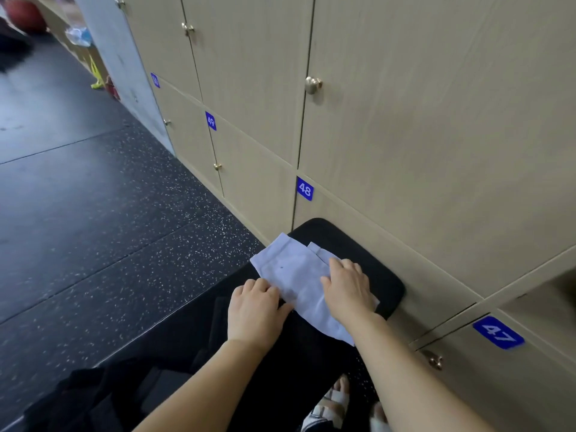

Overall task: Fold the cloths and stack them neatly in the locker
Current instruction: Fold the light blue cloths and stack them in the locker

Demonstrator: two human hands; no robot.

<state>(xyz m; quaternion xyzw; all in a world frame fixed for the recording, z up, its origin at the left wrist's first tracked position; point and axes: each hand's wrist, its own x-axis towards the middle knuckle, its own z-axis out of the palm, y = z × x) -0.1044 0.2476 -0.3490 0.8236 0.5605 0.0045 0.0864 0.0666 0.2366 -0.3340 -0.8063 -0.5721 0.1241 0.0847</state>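
Evidently thin, light and limp, the pale cloth (291, 271) lies at the far end of the black bench (388, 285), right hand (347, 291) pressed flat on it, left hand (254, 308) seemingly pinching its near left edge, where a hold suits folding.

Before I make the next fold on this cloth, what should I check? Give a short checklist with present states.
1. Cloth lies on the black bench: ok.
2. Left hand grips the cloth's near edge: ok.
3. Right hand presses the cloth flat: ok.
4. Far edges of the layers aligned: not ok, they are offset.
5. Locker 47 open for stacking: cannot tell.
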